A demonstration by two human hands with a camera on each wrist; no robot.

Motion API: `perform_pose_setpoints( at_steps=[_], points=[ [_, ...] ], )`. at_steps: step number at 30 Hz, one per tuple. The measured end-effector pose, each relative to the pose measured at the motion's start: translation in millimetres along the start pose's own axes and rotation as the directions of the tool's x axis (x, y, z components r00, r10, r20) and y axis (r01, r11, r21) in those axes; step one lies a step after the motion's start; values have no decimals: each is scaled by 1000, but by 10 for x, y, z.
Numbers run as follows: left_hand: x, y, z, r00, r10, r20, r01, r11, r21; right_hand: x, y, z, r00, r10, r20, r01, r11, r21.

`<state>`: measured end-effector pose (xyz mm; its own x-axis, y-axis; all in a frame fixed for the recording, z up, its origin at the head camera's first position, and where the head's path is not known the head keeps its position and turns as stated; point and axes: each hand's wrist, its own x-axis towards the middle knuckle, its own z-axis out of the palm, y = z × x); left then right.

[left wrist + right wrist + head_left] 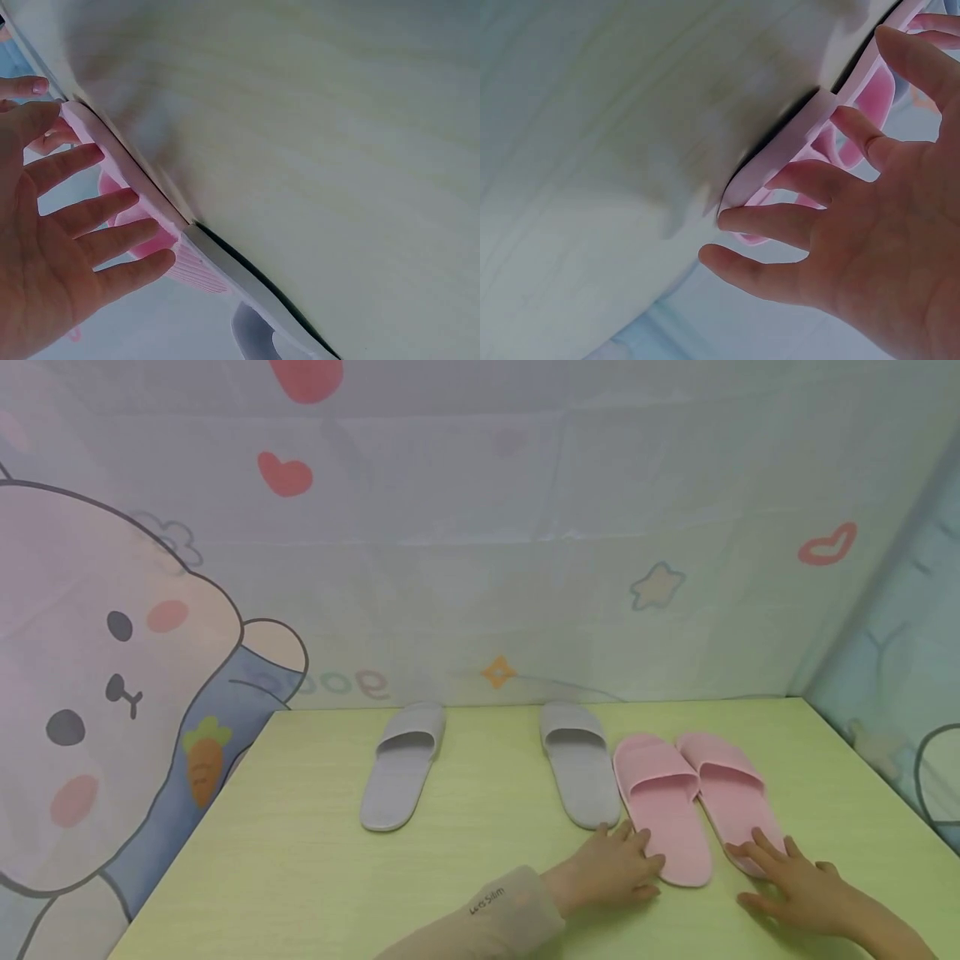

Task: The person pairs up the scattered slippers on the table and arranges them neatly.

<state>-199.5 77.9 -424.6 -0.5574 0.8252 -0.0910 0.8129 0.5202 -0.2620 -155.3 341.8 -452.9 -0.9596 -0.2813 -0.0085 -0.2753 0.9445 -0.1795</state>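
Note:
Two pink slippers lie side by side at the right of the table, toes toward the back: the left pink slipper point(678, 843) and the right pink slipper point(742, 806). My left hand point(611, 870) has its fingers spread, tips along the left edge of the left pink slipper and near the heel of a grey slipper point(588, 777). Over the heel of the right pink slipper, my right hand point(806, 893) spreads its fingers, fingertips right at the sole's edge. The right wrist view shows these fingers beside the pink sole point(791, 142), not curled round it.
Another grey slipper point(397, 785) lies farther left on the pale yellow-green table point(300, 877), apart from the others. Behind the table hangs a printed cloth point(480, 568) with hearts and a large cartoon animal on its left. A second patterned cloth point(907, 635) hangs at the right.

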Motion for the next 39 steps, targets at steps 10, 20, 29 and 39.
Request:
perform_pose_setpoints(
  at_steps=[10, 20, 29, 39],
  points=[
    [4, -17, 33, 999, -33, -13, 33, 999, 38, 35, 7, -28, 1000, 5, 24, -5, 1000, 17],
    [10, -30, 31, 1000, -25, -16, 25, 1000, 11, 42, -22, -26, 1000, 6, 0, -6, 1000, 26],
    [-39, -48, -28, 1000, -25, -1, 25, 1000, -5, 52, -85, -42, 1000, 25, -18, -24, 999, 44],
    [-231, -181, -158, 999, -41, -10, 40, 994, -100, 101, -191, -124, 997, -4, -72, 6, 1000, 21]
  ],
)
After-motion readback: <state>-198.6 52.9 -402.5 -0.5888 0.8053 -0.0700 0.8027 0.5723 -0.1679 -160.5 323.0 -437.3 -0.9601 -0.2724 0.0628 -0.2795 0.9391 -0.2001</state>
